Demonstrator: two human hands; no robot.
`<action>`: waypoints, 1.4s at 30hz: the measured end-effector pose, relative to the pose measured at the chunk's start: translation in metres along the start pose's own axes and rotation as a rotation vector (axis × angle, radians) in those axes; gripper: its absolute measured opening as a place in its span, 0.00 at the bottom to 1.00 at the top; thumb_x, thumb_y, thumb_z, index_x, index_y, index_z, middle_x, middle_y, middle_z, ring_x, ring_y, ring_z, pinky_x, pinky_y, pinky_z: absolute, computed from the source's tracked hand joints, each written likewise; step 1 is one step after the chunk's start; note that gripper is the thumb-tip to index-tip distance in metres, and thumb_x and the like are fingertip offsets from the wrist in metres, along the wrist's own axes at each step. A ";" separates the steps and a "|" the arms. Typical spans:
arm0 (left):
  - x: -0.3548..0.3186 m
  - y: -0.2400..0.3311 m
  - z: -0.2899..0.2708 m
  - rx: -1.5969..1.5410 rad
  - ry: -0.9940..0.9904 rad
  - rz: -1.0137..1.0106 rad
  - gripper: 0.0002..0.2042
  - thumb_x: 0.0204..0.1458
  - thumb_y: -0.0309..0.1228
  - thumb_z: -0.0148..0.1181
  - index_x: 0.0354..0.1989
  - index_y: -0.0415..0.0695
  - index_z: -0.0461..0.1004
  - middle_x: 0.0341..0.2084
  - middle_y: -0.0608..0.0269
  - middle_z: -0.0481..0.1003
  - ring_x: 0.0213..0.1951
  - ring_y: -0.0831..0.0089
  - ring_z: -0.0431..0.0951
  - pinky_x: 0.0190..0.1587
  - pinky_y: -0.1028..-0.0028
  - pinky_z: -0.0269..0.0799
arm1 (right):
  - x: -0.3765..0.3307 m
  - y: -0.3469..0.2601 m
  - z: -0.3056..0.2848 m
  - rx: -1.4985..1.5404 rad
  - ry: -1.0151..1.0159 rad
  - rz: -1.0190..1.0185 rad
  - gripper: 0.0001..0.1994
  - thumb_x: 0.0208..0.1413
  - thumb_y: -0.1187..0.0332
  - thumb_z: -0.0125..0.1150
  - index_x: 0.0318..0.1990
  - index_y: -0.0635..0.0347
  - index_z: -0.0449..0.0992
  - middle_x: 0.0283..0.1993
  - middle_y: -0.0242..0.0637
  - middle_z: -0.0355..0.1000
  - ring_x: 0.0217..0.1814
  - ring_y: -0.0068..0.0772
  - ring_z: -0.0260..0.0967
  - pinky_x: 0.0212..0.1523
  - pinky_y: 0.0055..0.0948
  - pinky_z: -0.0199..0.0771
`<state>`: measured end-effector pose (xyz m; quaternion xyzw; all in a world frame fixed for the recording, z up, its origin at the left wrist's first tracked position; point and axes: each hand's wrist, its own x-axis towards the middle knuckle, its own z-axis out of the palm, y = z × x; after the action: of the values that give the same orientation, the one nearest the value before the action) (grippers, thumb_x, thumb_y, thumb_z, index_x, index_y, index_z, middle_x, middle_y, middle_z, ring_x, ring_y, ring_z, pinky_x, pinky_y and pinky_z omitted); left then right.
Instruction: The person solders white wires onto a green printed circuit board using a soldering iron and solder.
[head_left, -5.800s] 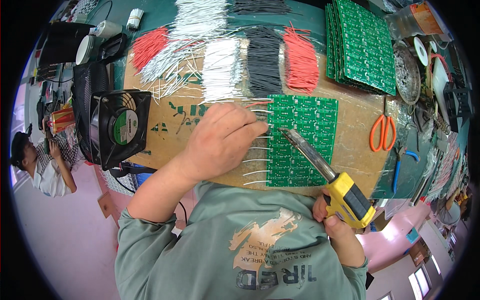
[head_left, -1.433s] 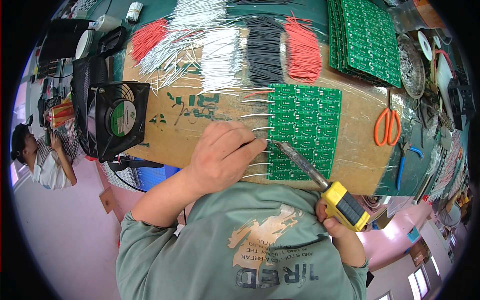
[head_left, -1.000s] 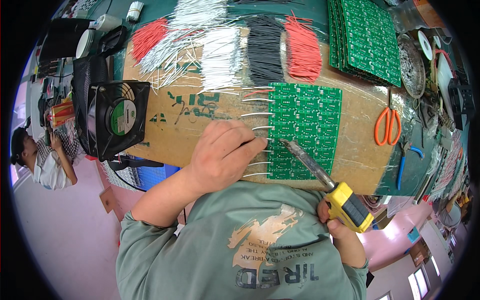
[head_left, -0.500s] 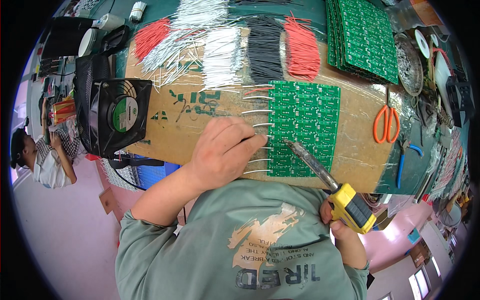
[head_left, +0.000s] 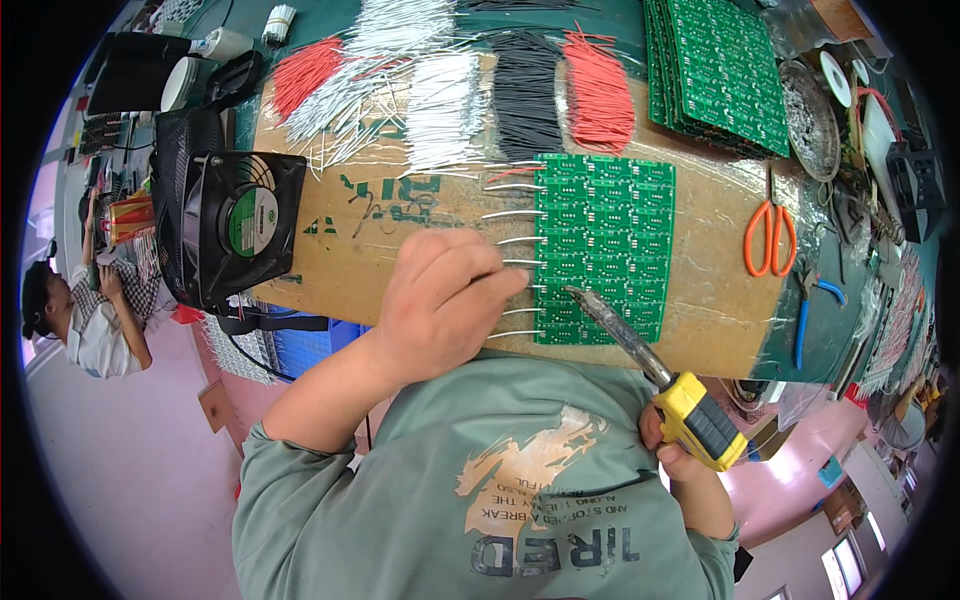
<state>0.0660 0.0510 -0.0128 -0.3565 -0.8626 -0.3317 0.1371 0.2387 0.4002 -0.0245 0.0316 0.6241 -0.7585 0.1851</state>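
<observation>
A green panel of small circuit boards (head_left: 605,250) lies flat on the cardboard. Along its left edge several short white wires (head_left: 515,213) stick out, with a red wire (head_left: 512,176) near the far corner. My left hand (head_left: 445,295) is closed in a pinch at that edge, on what looks like a white wire, mostly hidden by the fingertips. In my right hand (head_left: 670,445) is a soldering iron (head_left: 703,422) with a yellow and black handle. Its dark tip points at the panel, just right of my left fingertips; whether it touches cannot be made out.
Bundles of white wires (head_left: 442,110), black wires (head_left: 527,95) and red wires (head_left: 600,95) lie beyond the panel. A stack of green panels (head_left: 715,75) is at the far right. Orange scissors (head_left: 770,240) and blue-handled pliers (head_left: 803,325) lie right; a black fan (head_left: 245,225) stands left.
The panel and table sit slightly higher in the picture. My left fingertips and the iron's tip have shifted nearer to me along the panel's edge, by roughly one wire.
</observation>
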 end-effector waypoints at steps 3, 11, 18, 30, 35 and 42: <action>-0.005 0.009 -0.001 -0.015 -0.007 0.006 0.14 0.46 0.23 0.70 0.44 0.43 0.86 0.39 0.64 0.80 0.44 0.62 0.81 0.46 0.63 0.72 | 0.000 -0.001 0.001 -0.006 -0.009 -0.015 0.21 0.60 0.53 0.79 0.33 0.60 0.75 0.26 0.33 0.73 0.25 0.33 0.68 0.29 0.33 0.66; -0.011 0.010 0.005 -0.014 -0.027 -0.004 0.15 0.46 0.26 0.69 0.45 0.42 0.86 0.39 0.64 0.81 0.44 0.62 0.82 0.46 0.63 0.72 | 0.000 0.004 0.006 -0.088 -0.016 -0.002 0.22 0.61 0.51 0.76 0.29 0.57 0.74 0.25 0.32 0.71 0.25 0.35 0.68 0.28 0.34 0.65; -0.011 0.010 0.005 -0.020 -0.037 -0.005 0.15 0.47 0.25 0.68 0.45 0.43 0.86 0.39 0.65 0.80 0.45 0.63 0.82 0.47 0.64 0.72 | 0.002 0.006 0.001 -0.144 -0.081 0.012 0.22 0.61 0.49 0.76 0.29 0.56 0.74 0.25 0.32 0.70 0.25 0.36 0.68 0.28 0.34 0.66; -0.011 0.011 0.005 -0.034 -0.045 -0.042 0.17 0.44 0.21 0.72 0.46 0.44 0.87 0.39 0.65 0.80 0.44 0.62 0.82 0.46 0.64 0.71 | 0.001 0.011 -0.001 -0.202 -0.099 0.016 0.22 0.63 0.49 0.74 0.29 0.56 0.75 0.25 0.32 0.71 0.24 0.36 0.69 0.27 0.34 0.67; -0.012 0.010 0.006 -0.023 -0.053 -0.034 0.15 0.48 0.26 0.67 0.46 0.43 0.86 0.40 0.66 0.80 0.46 0.62 0.81 0.48 0.63 0.72 | 0.001 0.012 -0.002 -0.193 -0.093 0.026 0.22 0.63 0.48 0.74 0.29 0.56 0.75 0.25 0.32 0.71 0.24 0.35 0.69 0.27 0.33 0.67; -0.012 0.010 0.006 -0.026 -0.058 -0.042 0.14 0.48 0.26 0.67 0.46 0.44 0.86 0.40 0.66 0.80 0.46 0.62 0.81 0.48 0.63 0.72 | -0.001 0.015 -0.001 -0.196 -0.070 0.003 0.22 0.63 0.50 0.74 0.31 0.58 0.75 0.26 0.33 0.71 0.24 0.35 0.69 0.27 0.33 0.67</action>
<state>0.0819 0.0545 -0.0183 -0.3496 -0.8691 -0.3352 0.1004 0.2439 0.3987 -0.0380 -0.0122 0.6883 -0.6942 0.2101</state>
